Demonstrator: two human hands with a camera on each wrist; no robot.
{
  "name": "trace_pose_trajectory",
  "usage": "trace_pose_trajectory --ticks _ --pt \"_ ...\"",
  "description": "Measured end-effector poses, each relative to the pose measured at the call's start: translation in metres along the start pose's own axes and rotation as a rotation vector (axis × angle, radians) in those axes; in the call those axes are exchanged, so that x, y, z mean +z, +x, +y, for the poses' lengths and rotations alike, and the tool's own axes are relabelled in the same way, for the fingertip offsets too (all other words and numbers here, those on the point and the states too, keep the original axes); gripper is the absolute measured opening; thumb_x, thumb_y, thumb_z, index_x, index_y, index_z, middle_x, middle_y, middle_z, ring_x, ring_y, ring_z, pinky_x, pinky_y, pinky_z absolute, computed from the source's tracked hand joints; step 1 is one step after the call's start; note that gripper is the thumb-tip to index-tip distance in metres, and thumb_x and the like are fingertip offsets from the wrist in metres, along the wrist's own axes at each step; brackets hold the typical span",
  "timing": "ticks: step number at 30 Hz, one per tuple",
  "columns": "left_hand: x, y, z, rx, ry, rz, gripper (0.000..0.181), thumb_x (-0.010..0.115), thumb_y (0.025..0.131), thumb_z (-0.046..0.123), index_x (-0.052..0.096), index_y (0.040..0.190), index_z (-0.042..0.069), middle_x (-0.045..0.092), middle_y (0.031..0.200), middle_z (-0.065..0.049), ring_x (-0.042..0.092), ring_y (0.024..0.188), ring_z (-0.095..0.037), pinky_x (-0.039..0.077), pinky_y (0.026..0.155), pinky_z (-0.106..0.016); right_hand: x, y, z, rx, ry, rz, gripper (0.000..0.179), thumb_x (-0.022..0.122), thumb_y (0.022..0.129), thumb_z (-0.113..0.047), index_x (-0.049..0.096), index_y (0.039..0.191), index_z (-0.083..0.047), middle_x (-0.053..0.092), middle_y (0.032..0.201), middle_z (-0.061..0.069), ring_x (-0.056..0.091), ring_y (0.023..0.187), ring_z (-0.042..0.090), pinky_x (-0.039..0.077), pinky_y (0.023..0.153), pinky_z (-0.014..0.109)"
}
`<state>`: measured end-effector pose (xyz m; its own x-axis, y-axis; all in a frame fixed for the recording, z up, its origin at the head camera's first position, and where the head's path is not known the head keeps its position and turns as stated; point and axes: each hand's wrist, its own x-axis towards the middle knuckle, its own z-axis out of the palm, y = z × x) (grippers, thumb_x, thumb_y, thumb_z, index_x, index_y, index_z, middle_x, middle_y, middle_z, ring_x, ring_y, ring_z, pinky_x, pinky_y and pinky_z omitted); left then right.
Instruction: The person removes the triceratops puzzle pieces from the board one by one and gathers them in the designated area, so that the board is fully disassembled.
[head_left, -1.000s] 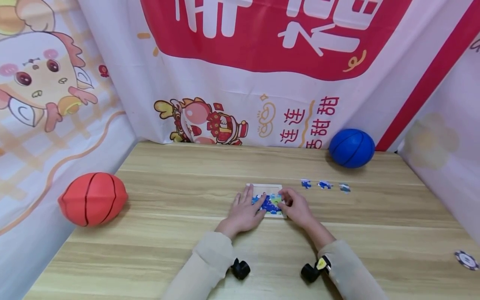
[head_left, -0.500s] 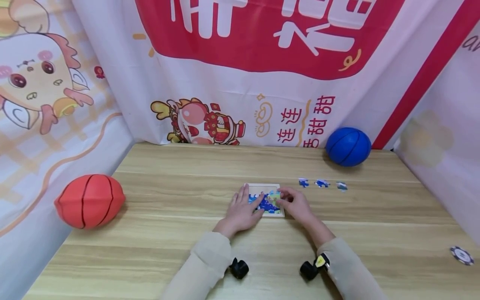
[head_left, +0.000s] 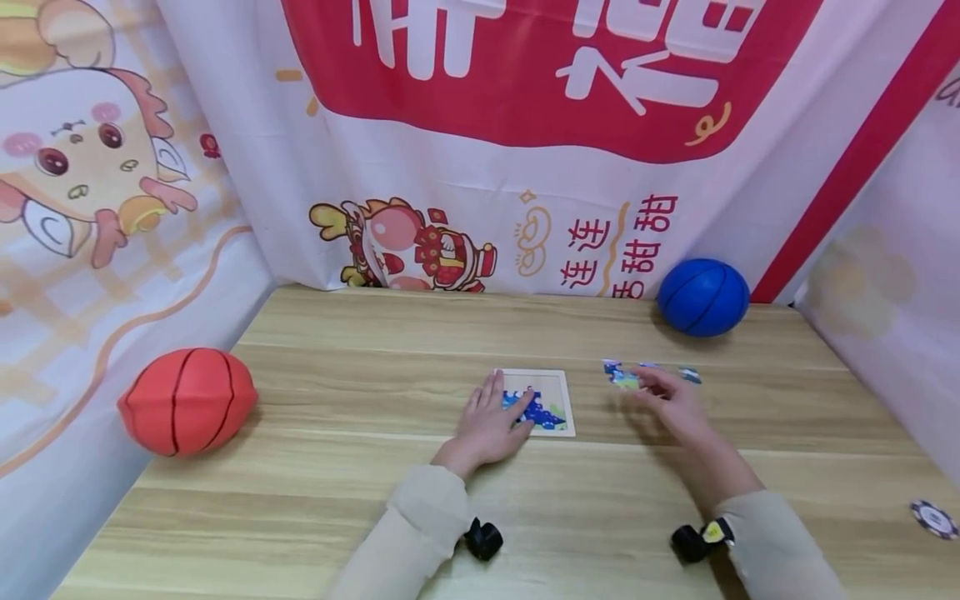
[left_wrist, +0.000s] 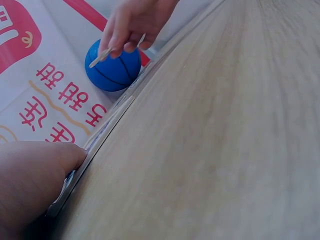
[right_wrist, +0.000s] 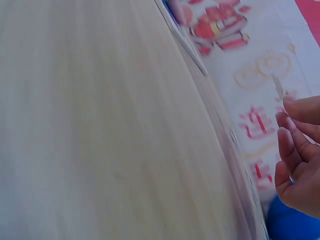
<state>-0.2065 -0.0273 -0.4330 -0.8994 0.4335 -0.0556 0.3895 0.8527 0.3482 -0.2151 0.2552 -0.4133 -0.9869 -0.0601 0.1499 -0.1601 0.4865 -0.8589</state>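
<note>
My left hand [head_left: 483, 427] lies with spread fingers over the left side of a white-framed puzzle tray [head_left: 569, 410]. Blue and green jigsaw pieces [head_left: 545, 414] fill its lower part, while bare backing shows above. To the right of the tray, my right hand [head_left: 678, 410] pinches a light green and blue jigsaw piece [head_left: 624, 380] above the table. The left wrist view shows this piece edge-on [left_wrist: 101, 58], and a second thin edge [left_wrist: 142, 40] shows among the other fingers. In the right wrist view the pinched piece [right_wrist: 278, 87] sticks out past the thumb.
Loose jigsaw pieces lie in a row behind the right hand, including a blue one [head_left: 611, 367] and one at the right end [head_left: 690, 375]. A blue ball [head_left: 703, 297] stands at the back right, a red ball [head_left: 187, 402] at left. A round chip [head_left: 933, 519] lies far right.
My right hand has moved from the tray's right side out to the right, carrying the green piece away from it. The left hand stays on the tray.
</note>
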Motion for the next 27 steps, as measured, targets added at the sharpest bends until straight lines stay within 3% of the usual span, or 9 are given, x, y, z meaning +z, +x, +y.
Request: trace_pose_trajectory --ticks 6,15,22,24,27 --pt "0.000 0.000 0.000 0.000 0.002 -0.008 0.051 0.028 0.090 0.046 0.020 0.137 0.028 -0.007 0.140 -0.019 -0.008 0.127 -0.029 -0.002 0.100 -0.043 -0.038 -0.015 0.019 0.005 0.002 -0.008 0.038 0.054 0.086 -0.014 0.047 0.119 0.005 0.049 0.095 0.010 0.044 0.080 0.011 0.039 0.066 0.019" --pt "0.001 0.000 0.000 -0.006 -0.004 -0.010 0.051 0.029 0.090 0.046 0.021 0.137 0.028 -0.006 0.141 -0.019 -0.008 0.127 -0.029 -0.001 0.100 -0.043 -0.079 -0.027 0.048 0.006 -0.136 0.049 0.039 0.056 0.085 -0.019 0.048 0.116 0.005 0.051 0.091 0.000 0.045 0.077 0.000 0.038 0.063 0.015" --pt "0.000 0.000 0.001 -0.005 -0.009 -0.006 0.051 0.030 0.090 0.045 0.022 0.137 0.027 -0.006 0.141 -0.019 -0.008 0.127 -0.029 -0.001 0.100 -0.044 -0.089 -0.030 0.066 0.150 -0.089 0.008 0.046 0.056 0.084 -0.025 0.046 0.119 0.004 0.050 0.096 0.001 0.043 0.082 0.006 0.039 0.066 0.019" --pt "0.000 0.000 0.000 -0.005 -0.009 -0.004 0.051 0.030 0.090 0.045 0.022 0.137 0.027 -0.006 0.141 -0.019 -0.008 0.127 -0.029 -0.001 0.100 -0.044 -0.088 -0.029 0.068 0.153 -0.119 0.011 0.046 0.057 0.083 -0.025 0.047 0.118 0.003 0.052 0.098 0.006 0.043 0.081 0.008 0.039 0.066 0.021" --pt "0.001 0.001 0.000 -0.005 -0.007 -0.004 0.051 0.030 0.090 0.046 0.022 0.137 0.027 -0.006 0.141 -0.019 -0.008 0.127 -0.029 -0.001 0.100 -0.044 -0.086 -0.027 0.070 0.083 -0.232 0.041 0.042 0.059 0.082 -0.022 0.051 0.113 0.005 0.054 0.096 0.012 0.045 0.077 0.003 0.038 0.064 0.021"
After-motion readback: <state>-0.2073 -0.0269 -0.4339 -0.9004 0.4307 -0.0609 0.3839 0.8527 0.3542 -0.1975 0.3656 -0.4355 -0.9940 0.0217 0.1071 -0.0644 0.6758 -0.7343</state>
